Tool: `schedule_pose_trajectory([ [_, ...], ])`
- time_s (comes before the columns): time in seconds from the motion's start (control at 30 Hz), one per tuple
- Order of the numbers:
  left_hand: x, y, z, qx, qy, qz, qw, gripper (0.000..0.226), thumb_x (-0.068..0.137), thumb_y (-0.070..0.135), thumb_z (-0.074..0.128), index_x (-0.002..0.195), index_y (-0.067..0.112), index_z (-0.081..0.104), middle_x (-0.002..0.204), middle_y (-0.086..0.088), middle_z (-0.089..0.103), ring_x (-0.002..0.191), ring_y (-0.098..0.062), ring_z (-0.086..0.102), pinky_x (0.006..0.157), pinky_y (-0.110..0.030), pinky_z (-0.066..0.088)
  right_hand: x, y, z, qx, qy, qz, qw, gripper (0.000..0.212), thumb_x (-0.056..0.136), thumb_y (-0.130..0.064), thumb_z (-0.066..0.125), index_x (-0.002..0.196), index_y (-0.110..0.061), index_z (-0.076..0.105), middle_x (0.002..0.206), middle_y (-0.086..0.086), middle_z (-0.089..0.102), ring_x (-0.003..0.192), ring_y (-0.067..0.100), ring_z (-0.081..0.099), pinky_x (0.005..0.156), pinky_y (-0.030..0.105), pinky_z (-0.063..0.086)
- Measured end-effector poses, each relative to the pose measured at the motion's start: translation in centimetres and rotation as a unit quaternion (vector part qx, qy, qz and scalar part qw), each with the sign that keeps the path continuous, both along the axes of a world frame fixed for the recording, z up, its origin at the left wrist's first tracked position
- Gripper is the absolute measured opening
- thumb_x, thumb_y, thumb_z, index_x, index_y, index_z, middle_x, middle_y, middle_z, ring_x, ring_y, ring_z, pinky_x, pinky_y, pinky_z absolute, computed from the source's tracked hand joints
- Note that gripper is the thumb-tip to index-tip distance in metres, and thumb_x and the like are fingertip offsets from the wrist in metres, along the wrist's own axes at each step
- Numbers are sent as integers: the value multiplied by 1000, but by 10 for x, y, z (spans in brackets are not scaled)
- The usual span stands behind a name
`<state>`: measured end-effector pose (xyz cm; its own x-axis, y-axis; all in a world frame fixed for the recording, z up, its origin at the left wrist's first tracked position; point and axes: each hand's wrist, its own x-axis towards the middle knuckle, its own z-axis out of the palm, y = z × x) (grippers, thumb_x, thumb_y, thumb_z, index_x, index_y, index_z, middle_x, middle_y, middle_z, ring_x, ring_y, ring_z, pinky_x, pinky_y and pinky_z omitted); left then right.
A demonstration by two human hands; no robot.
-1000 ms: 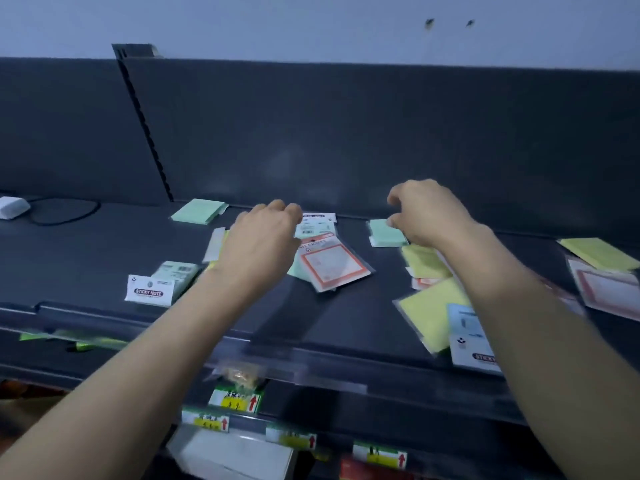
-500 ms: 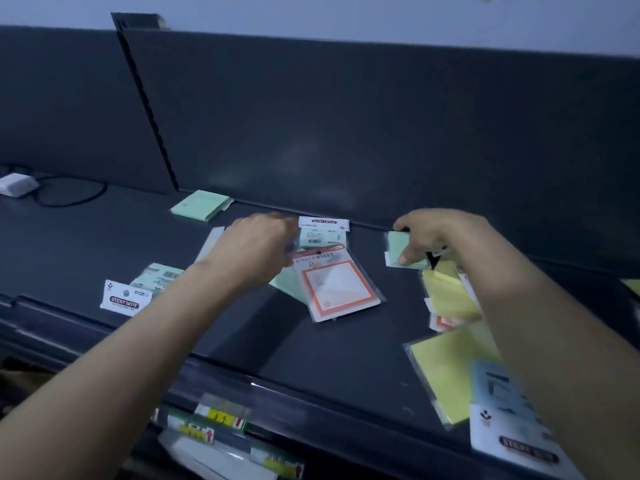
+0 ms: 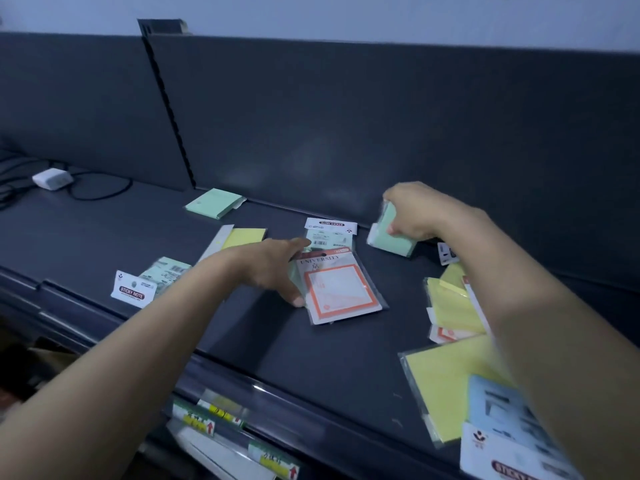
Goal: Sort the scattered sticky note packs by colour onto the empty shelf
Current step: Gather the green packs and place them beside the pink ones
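Observation:
Sticky note packs lie scattered on the dark shelf [image 3: 311, 358]. My right hand [image 3: 412, 213] grips a small green pack [image 3: 389, 237] and tilts it up near the back panel. My left hand [image 3: 273, 265] holds a green pack [image 3: 298, 275] by its edge, under an orange-bordered pack [image 3: 337, 291]. A green pack with a white header [image 3: 329, 233] lies just behind that. Another green pack [image 3: 213, 201] sits at the back, and a green one with a "STICKY NOTE" header [image 3: 149, 280] lies left. Yellow packs lie at left [image 3: 242, 237], at right [image 3: 448, 299] and at front right [image 3: 443, 389].
A blue pack [image 3: 502, 431] lies at the front right edge. A white adapter [image 3: 52, 178] with black cables sits on the far left. Price labels [image 3: 221, 415] run along the shelf's front rail. The back panel [image 3: 381, 133] rises close behind the packs.
My right hand has closed on the small green pack and lifted its edge off the shelf. My left hand has slid to the green pack under the orange-bordered one. The view has shifted left.

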<state>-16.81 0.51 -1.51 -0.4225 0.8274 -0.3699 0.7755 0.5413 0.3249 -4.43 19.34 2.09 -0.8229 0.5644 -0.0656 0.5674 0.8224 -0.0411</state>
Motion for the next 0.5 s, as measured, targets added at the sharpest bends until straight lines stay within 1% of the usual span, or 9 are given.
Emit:
schedule_pose_trajectory([
  [0.07, -1, 4, -2, 2, -41, 7, 999, 112, 68, 23, 83, 150, 29, 8, 152, 5, 30, 137, -18, 31, 111, -30, 27, -2, -6, 3, 7, 34, 26, 999, 16, 83, -7, 59, 99, -2, 58, 102, 14, 60, 99, 34, 61, 77, 40, 53],
  [0.13, -2, 7, -4, 8, -78, 16, 997, 119, 64, 21, 85, 149, 34, 4, 152, 6, 30, 137, -18, 31, 113, -33, 26, -2, -11, 5, 14, 48, 41, 998, 17, 82, -5, 58, 99, -4, 58, 99, 14, 60, 97, 34, 62, 77, 42, 54],
  [0.2, -3, 10, -7, 22, -94, 24, 995, 122, 61, 20, 87, 150, 33, 5, 150, 6, 33, 136, -18, 34, 113, -35, 28, 0, -16, 7, 17, 54, 49, 997, 20, 82, -4, 57, 101, -5, 59, 99, 13, 60, 96, 34, 61, 78, 43, 53],
  [0.3, -1, 13, -12, 62, -139, 37, 988, 118, 58, 17, 88, 149, 26, 14, 143, 4, 42, 130, -18, 41, 111, -37, 32, 3, -22, 8, 15, 55, 50, 997, 21, 82, -6, 57, 103, -6, 59, 101, 11, 59, 94, 33, 61, 78, 41, 53],
  [0.37, -1, 14, -15, 66, -138, 35, 988, 107, 56, 18, 88, 144, 21, 28, 136, 4, 47, 127, -18, 44, 109, -37, 36, 6, -25, 8, 13, 53, 47, 997, 21, 83, -6, 57, 103, -7, 59, 102, 11, 59, 93, 32, 60, 76, 38, 53],
  [0.43, 2, 15, -13, 59, -109, 19, 992, 92, 60, 19, 86, 138, 22, 38, 130, 3, 47, 123, -18, 45, 106, -35, 38, 7, -29, 10, 9, 51, 44, 998, 25, 84, -6, 57, 108, -8, 59, 105, 10, 59, 94, 31, 59, 77, 37, 52],
  [0.5, 4, 15, -9, 35, -84, 5, 996, 93, 64, 24, 84, 143, 27, 34, 132, 3, 40, 127, -20, 39, 108, -34, 33, 9, -32, 10, 6, 51, 39, 998, 27, 85, -7, 56, 111, -8, 58, 107, 10, 59, 94, 30, 59, 77, 37, 52],
])
